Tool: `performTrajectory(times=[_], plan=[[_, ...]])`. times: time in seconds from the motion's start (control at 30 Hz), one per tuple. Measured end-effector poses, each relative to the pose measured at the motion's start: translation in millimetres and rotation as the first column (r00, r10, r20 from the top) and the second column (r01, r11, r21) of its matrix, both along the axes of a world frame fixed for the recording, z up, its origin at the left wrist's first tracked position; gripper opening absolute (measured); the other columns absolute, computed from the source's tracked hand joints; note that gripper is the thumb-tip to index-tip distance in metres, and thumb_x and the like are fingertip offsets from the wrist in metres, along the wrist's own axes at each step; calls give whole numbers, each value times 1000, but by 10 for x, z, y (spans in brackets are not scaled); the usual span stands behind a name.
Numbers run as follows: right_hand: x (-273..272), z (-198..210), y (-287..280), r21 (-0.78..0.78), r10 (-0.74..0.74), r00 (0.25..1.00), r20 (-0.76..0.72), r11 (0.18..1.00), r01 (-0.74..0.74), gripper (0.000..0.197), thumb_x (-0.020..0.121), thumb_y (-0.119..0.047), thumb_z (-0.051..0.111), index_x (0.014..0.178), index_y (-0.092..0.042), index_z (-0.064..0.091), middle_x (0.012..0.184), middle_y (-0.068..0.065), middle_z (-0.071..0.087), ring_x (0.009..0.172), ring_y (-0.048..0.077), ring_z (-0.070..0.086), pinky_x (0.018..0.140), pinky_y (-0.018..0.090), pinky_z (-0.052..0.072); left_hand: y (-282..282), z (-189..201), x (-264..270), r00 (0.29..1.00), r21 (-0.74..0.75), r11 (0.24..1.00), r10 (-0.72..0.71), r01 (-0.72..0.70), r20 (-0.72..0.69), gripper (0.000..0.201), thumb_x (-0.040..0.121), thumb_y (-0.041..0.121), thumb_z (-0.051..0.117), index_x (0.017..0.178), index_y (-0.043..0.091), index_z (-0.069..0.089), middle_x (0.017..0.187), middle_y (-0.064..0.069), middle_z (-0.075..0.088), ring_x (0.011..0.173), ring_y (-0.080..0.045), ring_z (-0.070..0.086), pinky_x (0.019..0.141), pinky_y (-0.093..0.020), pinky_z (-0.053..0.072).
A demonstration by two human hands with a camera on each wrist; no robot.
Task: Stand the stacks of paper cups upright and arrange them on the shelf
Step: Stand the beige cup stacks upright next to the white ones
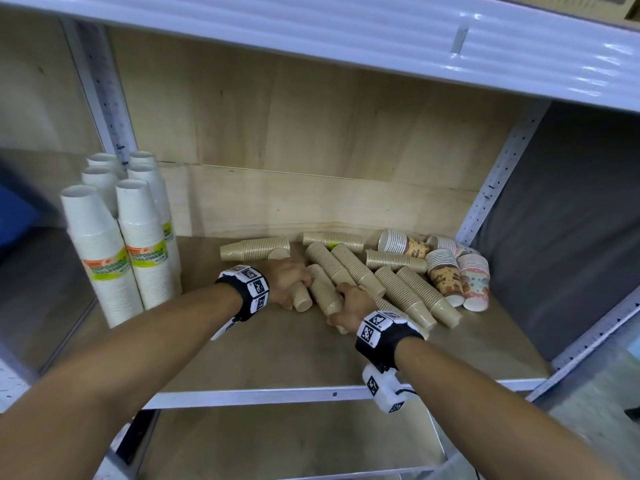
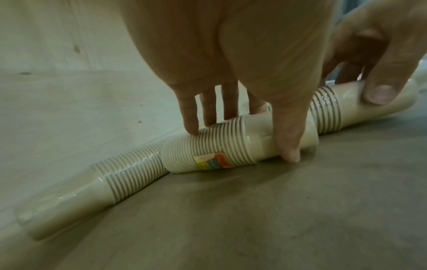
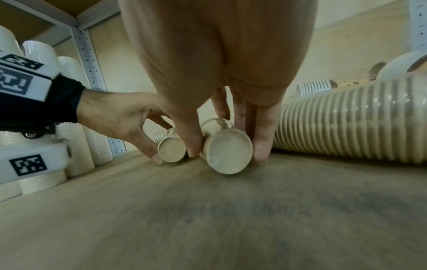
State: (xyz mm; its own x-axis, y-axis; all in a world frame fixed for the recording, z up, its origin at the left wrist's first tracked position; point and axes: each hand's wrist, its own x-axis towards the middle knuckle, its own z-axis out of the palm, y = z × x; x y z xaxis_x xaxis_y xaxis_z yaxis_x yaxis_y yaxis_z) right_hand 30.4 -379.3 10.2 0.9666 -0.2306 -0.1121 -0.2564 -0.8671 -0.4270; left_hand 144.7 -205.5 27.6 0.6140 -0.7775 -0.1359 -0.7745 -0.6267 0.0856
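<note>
Several tan paper-cup stacks [image 1: 401, 289] lie on their sides on the wooden shelf [image 1: 277, 358]. My left hand [image 1: 291, 285] grips one lying tan stack [image 1: 302, 300] near its narrow end; in the left wrist view the thumb and fingers [image 2: 191, 120] curl over this labelled stack [image 2: 208, 146]. My right hand [image 1: 346, 301] grips the neighbouring tan stack [image 1: 323, 292], its fingers [image 3: 262, 146] and thumb either side of the stack's base [image 3: 228, 159]. Both stacks still rest on the shelf. Several white stacks [image 1: 104, 244] stand upright at the left.
Patterned cup stacks [image 1: 446, 271] lie at the right end of the pile. Another tan stack [image 1: 256, 249] lies behind my left hand by the back panel. An upper shelf beam [image 1: 346, 32] hangs overhead. A perforated post [image 1: 498, 178] bounds the right side.
</note>
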Motion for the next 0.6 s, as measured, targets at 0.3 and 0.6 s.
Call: performTrajectory(times=[0.3,0.6], plan=[[56,169,-40,-44,7,998,-63,999,-10,69,73,-25,78,136,-16,50,123,4,62,111,23,60,87,28,50,19,63,23,995,26,998,-56,54,77,50,69,50,74,113,34,60,109,9,59,103,-14,56,86,-31,45],[327,689,-6,-203,39,993,-114,977,-62,13,80,-18,65,83,-9,57,84,4,56,71,20,55,51,22,40,73,271,62,980,-110,994,1,21,201,48,71,54,64,113,31,57,102,11,67,87,-19,66,68,-29,51]])
